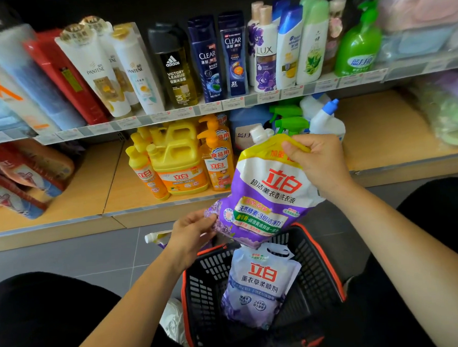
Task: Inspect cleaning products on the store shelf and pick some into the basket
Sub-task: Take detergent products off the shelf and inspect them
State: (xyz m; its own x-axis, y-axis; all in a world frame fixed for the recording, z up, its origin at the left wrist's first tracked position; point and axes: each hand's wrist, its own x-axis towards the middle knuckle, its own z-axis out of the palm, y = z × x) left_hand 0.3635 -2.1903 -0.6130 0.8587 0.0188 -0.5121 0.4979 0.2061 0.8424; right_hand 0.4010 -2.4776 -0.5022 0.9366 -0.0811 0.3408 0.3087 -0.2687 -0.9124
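A purple and white laundry detergent pouch (263, 192) with a white cap hangs tilted above the black basket (199, 286). My right hand (315, 163) grips its yellow top edge. My left hand (191, 233) pinches its lower left corner. Inside the basket lies a pale lilac softener pouch (257, 286). Behind my left hand, the white cap and top of another pouch (154, 237) stick out over the floor.
The lower wooden shelf (95, 180) holds yellow dish soap bottles (177, 165), green spray bottles (288, 119) and a white cleaner bottle (326, 120). Shampoo and body wash bottles (206, 60) line the upper shelf. Grey tile floor (68, 258) lies left of the basket.
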